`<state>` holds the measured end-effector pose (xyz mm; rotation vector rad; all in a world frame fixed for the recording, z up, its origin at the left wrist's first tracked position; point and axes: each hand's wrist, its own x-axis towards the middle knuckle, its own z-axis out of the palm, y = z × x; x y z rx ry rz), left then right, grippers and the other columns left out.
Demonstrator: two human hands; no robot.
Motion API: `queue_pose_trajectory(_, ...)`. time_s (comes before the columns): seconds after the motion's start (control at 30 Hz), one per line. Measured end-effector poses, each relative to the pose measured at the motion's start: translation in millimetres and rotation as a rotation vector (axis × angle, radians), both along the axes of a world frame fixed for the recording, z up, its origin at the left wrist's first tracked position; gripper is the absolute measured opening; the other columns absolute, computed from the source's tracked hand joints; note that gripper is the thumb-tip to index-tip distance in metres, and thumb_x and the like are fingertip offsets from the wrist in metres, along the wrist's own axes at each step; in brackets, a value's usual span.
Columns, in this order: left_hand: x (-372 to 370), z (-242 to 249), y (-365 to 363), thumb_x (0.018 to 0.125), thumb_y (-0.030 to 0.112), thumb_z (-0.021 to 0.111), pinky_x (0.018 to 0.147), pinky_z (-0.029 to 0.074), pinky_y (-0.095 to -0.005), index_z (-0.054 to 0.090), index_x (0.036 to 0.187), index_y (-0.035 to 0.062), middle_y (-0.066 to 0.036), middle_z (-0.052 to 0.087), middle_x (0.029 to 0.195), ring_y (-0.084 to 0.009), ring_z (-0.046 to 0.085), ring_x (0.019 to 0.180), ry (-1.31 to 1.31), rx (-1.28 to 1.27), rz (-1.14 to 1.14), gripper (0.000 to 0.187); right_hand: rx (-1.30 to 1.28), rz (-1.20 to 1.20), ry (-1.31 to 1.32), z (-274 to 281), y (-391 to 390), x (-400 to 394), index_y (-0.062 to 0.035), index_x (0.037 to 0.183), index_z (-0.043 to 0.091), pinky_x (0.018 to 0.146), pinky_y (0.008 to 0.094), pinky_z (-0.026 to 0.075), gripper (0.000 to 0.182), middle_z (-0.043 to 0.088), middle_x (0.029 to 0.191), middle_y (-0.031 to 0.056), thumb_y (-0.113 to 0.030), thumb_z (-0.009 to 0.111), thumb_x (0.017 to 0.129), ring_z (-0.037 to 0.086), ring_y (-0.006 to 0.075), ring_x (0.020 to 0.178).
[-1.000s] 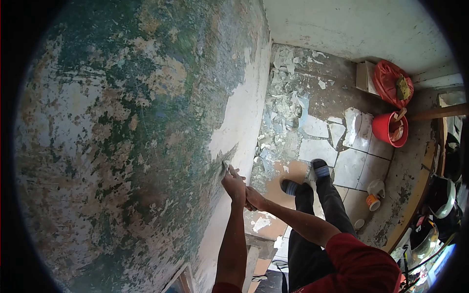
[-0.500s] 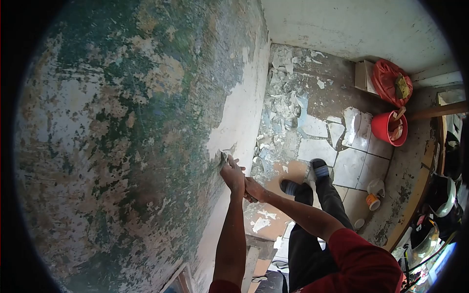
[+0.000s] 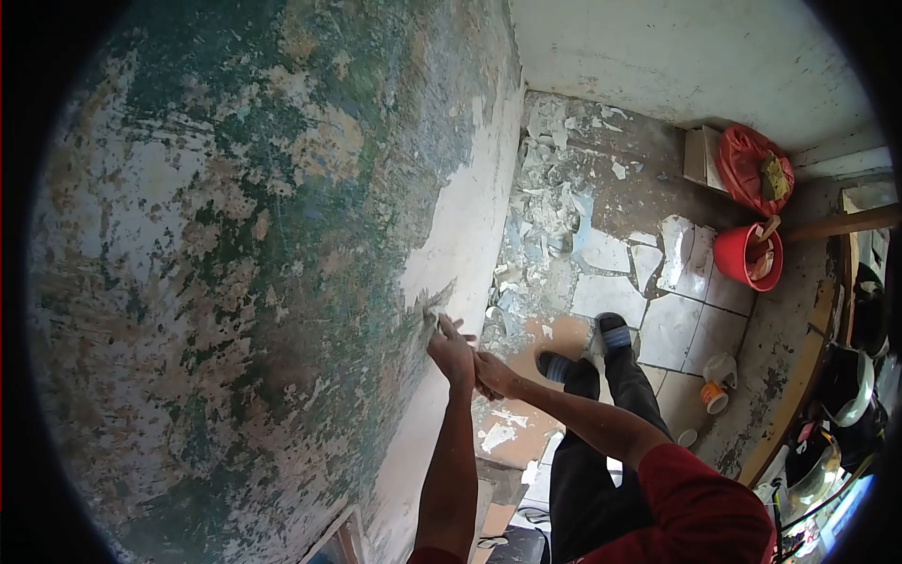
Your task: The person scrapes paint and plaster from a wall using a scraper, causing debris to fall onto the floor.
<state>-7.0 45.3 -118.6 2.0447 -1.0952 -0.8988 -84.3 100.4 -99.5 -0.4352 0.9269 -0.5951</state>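
A single head-worn fisheye camera looks steeply down along a peeling green wall [image 3: 235, 263], which fills the left of the frame at close range. The tiled floor [image 3: 676, 320] lies well below on the right, and dark vignette rings the picture's corners.

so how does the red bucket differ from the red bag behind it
The red bucket is a rigid, round, open-topped tub with things sticking out of it; the red bag is soft, crumpled plastic, bulging with something greenish at its mouth. The red bucket stands nearer the broken floor tiles; the red bag sits further back against the far wall. Both are red and rest on the floor, away from the hands.
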Motion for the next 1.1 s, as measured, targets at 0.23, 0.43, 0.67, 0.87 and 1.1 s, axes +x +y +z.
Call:
queue_pose_trajectory(0.23,-14,31,6,0.088,0.023,0.038,0.032,0.040,-0.0262,0.052,0.091,-0.0125,-0.019,0.060,0.067,-0.0180,0.054,0.038,0.048,0.123,0.019,0.038,0.026,0.042,0.040,4,5,-8,-0.0008,0.066,0.045,0.027,0.0256,0.034,0.055,0.040,0.044,0.0040,-0.045,0.020,0.089,0.041,0.0136,0.030)
queue_pose_trajectory(0.43,-27,49,-38,0.088,0.023,0.037,0.032,0.040,-0.0264,0.050,0.093,-0.0128,-0.018,0.060,0.068,-0.0185,0.055,0.039,-0.073,0.017,-0.153,0.038,-0.187,-0.235,-0.057,10,-26,-3,-0.0015,0.067,0.042,0.028,0.0251,0.035,0.049,0.040,0.044,0.0038,-0.041,0.023,0.088,0.041,0.0135,0.031)
queue_pose_trajectory(0.67,-8,18,-17,0.088,0.024,0.039,0.031,0.037,-0.0249,0.052,0.094,-0.0091,-0.015,0.061,0.069,-0.0156,0.053,0.039,0.037,-0.009,-0.013,0.036,-0.063,-0.074,-0.013,16,-14,-5,0.0012,0.073,0.044,0.027,0.0249,0.035,0.051,0.040,0.044,0.0035,-0.042,0.023,0.089,0.041,0.0122,0.031)
queue_pose_trajectory(0.87,-18,30,-16,0.088,0.029,0.037,0.029,0.034,-0.0235,0.052,0.091,-0.0109,-0.017,0.061,0.074,-0.0157,0.053,0.039,0.078,0.138,-0.014,0.043,-0.040,-0.040,0.068,9,-11,-9,0.0002,0.072,0.046,0.027,0.0254,0.035,0.055,0.040,0.045,0.0035,-0.046,0.020,0.088,0.042,0.0123,0.031)
queue_pose_trajectory(1.1,-17,55,-33,0.089,0.023,0.038,0.031,0.036,-0.0245,0.050,0.086,-0.0091,-0.017,0.061,0.073,-0.0151,0.054,0.040,-0.064,-0.003,-0.187,0.034,0.002,-0.111,-0.056,15,-20,3,-0.0009,0.075,0.044,0.028,0.0244,0.034,0.043,0.041,0.047,0.0048,-0.038,0.026,0.089,0.041,0.0125,0.031)
